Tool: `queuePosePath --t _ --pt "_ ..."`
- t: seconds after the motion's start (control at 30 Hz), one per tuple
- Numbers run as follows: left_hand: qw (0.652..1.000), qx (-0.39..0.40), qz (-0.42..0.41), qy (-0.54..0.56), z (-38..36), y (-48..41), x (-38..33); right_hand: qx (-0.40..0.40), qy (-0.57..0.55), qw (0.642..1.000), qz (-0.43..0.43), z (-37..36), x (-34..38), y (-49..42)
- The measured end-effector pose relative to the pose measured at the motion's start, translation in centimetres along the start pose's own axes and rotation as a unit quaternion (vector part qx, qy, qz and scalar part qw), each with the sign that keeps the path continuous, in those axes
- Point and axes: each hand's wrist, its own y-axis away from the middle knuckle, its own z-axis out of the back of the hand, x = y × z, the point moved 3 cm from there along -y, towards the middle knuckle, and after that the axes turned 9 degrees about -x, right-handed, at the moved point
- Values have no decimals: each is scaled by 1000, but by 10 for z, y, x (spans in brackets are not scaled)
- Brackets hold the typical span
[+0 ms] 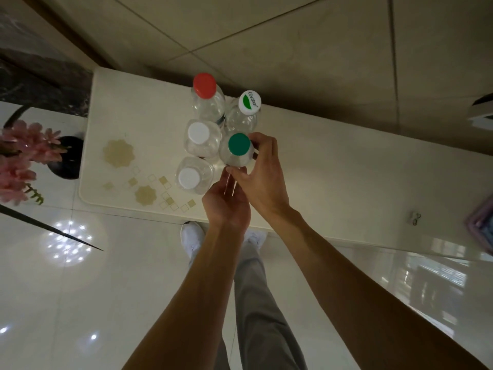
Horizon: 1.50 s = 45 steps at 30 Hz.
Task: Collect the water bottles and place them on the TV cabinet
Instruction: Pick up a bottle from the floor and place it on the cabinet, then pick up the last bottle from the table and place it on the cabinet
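The right hand (262,177) curls round the green-capped bottle (238,148), which stands on the surface (333,172) snug beside four other bottles (198,134) so they stay together, while the left hand (226,206) maybe steadies it, its grip too hidden to tell.

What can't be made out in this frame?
All head view.
Fingers of the left hand: hidden by the right hand and the green-capped bottle, so its grip is unclear.
Purple object: cut off by the right edge.
Small item on the TV cabinet: too small to identify.
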Motion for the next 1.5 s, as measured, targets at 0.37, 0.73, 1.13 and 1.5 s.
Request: queuePosePath --t 0.37,0.73,1.13,1.5 --pt "982 -84 -11 -169 -17 94 -3 40 123 991 -18 75 23 6" --pt "610 120 -240 -745 -82 259 -19 50 160 985 -41 228 104 62" --pt "-71 394 -364 -841 -99 382 20 -136 136 966 -176 301 140 225" --pt "-226 501 -312 -775 7 478 117 -292 84 903 -303 364 124 411"
